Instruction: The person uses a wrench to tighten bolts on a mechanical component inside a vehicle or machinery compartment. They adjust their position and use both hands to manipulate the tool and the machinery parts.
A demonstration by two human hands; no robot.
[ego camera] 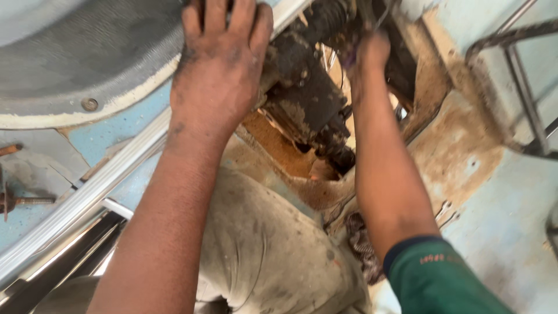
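- The left hand (224, 64), smeared with dark grease, is laid flat with fingers spread against the edge of a grey, rough-textured curved metal panel (87, 52) at the far left; nothing is gripped by it.
- The right hand (367, 55) is raised to the top of a black, grease-caked blocky metal mechanism (308, 99) at the far centre; its fingers are hidden, so whether it is closed on anything cannot be told.
- The mechanism is seen in a rusty, brown-crusted opening (290, 157) in a pale blue painted metal surface (500, 221).
- A pale ribbed metal strip (87, 192) is run diagonally from near left to far centre.
- A rusted threaded bolt (26, 202) is seen at the left edge.
- A dark green sleeve with a navy cuff (436, 273) is worn on the right arm; dusty grey cloth (261, 244) is seen below.
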